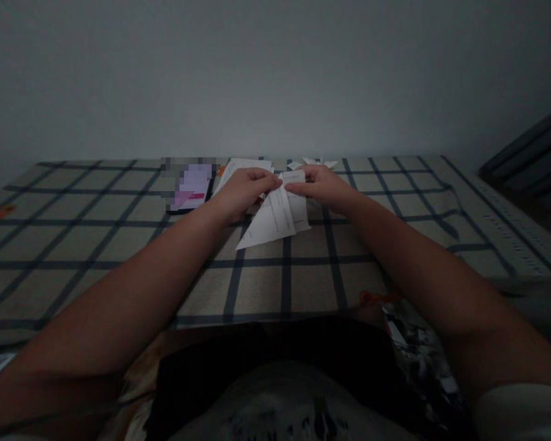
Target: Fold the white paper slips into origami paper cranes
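Observation:
Between my two hands is a folded sheet of printed paper [272,219], its long pointed corner hanging down toward the lower left. My left hand [247,188] pinches its upper left edge between thumb and fingers. On the other side, my right hand [320,185] grips the top right part, thumb in front and fingers curled behind. Both thumbs are close together near the top of the paper. Lines of small print run across its folds. Parts of the fingers are hidden behind the sheet.
A checked cloth [239,294] covers the table. Left of my hands lies a phone [193,187] with a lit screen, partly pixelated. Behind my left hand are more paper sheets [252,164]; folded white paper [319,163] sits behind my right. A pale wall [275,79] rises behind.

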Motion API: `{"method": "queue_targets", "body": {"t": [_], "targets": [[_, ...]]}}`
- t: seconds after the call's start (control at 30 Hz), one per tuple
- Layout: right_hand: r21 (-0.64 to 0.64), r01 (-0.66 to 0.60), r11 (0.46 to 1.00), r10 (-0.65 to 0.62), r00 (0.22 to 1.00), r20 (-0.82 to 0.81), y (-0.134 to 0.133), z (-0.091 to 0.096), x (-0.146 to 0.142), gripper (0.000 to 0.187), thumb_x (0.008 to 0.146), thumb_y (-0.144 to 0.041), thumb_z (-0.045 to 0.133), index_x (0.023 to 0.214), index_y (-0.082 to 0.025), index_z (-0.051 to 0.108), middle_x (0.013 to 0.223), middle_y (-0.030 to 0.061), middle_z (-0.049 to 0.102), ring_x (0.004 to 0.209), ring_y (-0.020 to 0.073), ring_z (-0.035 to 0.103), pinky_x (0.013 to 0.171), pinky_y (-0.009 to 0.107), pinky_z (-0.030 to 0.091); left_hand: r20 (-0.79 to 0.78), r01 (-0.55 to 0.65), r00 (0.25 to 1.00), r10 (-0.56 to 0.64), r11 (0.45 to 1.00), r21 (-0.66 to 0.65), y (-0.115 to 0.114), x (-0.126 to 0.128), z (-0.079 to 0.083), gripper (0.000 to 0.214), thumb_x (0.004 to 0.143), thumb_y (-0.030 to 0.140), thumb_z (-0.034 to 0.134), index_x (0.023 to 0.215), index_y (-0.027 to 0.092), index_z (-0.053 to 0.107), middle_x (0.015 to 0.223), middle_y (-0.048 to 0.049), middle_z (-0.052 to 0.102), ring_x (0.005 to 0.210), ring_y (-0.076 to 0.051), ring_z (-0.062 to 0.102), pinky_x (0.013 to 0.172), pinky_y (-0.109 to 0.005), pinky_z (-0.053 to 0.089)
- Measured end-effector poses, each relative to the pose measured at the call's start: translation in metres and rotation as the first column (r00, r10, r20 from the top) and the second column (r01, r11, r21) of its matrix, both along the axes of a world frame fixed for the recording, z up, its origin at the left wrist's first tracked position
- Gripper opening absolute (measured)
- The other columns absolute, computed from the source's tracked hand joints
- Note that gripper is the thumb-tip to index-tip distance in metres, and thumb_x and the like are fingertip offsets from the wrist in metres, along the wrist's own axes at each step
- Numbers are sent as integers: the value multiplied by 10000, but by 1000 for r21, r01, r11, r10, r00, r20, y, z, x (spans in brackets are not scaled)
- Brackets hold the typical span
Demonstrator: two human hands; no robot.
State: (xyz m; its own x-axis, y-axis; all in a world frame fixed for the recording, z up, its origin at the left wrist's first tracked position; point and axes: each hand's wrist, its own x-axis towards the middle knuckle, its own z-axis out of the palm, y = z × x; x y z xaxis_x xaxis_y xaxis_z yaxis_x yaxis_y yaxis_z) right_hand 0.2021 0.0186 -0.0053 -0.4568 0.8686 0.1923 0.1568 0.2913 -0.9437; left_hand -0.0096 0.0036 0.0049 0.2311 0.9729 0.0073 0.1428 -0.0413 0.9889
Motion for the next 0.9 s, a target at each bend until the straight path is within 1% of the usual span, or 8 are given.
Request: {"method": "queue_targets", "body": {"t": [0.07, 0.17, 0.37, 0.53, 0.63, 0.73, 0.8, 0.9], "targets": [[-13, -3, 1000, 2, 1000, -26, 0, 1, 0, 201, 783, -295, 811, 892, -165, 703, 847, 24, 734, 789, 152, 631, 704, 259, 488, -4, 6, 1000, -6, 1000, -29, 1, -1, 0, 148, 739, 282, 793, 789, 187, 691, 714, 18, 648, 542, -87, 563, 473, -209, 402], [-22, -9, 1000, 8, 999, -49, -1, 2, 0, 210, 779, -303, 822, 878, -157, 707, 839, 22, 732, 789, 150, 636, 717, 260, 495, -30, 14, 999, -16, 998, -69, 1, -1, 0, 178, 722, 305, 808, 789, 192, 688, 667, 27, 615, 499, -86, 516, 437, -217, 334], [-15, -10, 1000, 10, 999, -33, 0, 3, 1, 231, 777, -321, 828, 867, -156, 694, 787, -3, 685, 732, 124, 580, 672, 247, 447, -21, 21, 1000, -23, 997, -67, -1, -1, 0, 186, 720, 313, 806, 793, 198, 680, 569, 53, 536, 428, -79, 425, 413, -233, 228], [31, 7, 999, -7, 1000, 9, 2, -1, 2, 270, 767, -364, 836, 883, -156, 710, 756, -15, 645, 714, 122, 555, 624, 242, 400, -19, 45, 999, -45, 999, -14, 1, -1, -4, 183, 710, 322, 798, 765, 188, 685, 548, 53, 536, 424, -77, 411, 421, -237, 220], [102, 39, 994, -44, 998, 52, 2, 0, 2, 290, 772, -391, 829, 894, -153, 716, 763, -13, 636, 714, 125, 550, 612, 247, 383, -15, 47, 999, -47, 999, -9, 2, -1, -6, 173, 701, 315, 788, 759, 188, 686, 545, 50, 537, 431, -84, 423, 428, -237, 235], [225, 105, 969, -128, 987, 94, 1, 1, 1, 290, 769, -391, 822, 886, -142, 729, 772, -8, 629, 699, 122, 523, 604, 259, 361, -6, 35, 999, -36, 999, -21, 2, 0, -7, 167, 703, 312, 785, 757, 190, 684, 547, 48, 530, 428, -91, 434, 423, -238, 228], [257, 129, 958, -157, 983, 92, 1, 1, 0, 272, 776, -377, 816, 885, -143, 734, 777, -4, 639, 698, 123, 520, 609, 262, 364, 3, 26, 1000, -26, 999, -27, 3, 0, -8, 166, 712, 310, 785, 758, 194, 676, 547, 52, 516, 419, -89, 419, 416, -238, 213], [150, 83, 985, -93, 994, 60, 2, -1, 0, 236, 787, -347, 811, 900, -155, 733, 785, 1, 672, 719, 136, 568, 635, 259, 424, 22, 15, 1000, -14, 1000, -10, 4, 0, -8, 180, 725, 310, 787, 741, 200, 645, 564, 52, 515, 425, -83, 422, 413, -234, 226]]}}
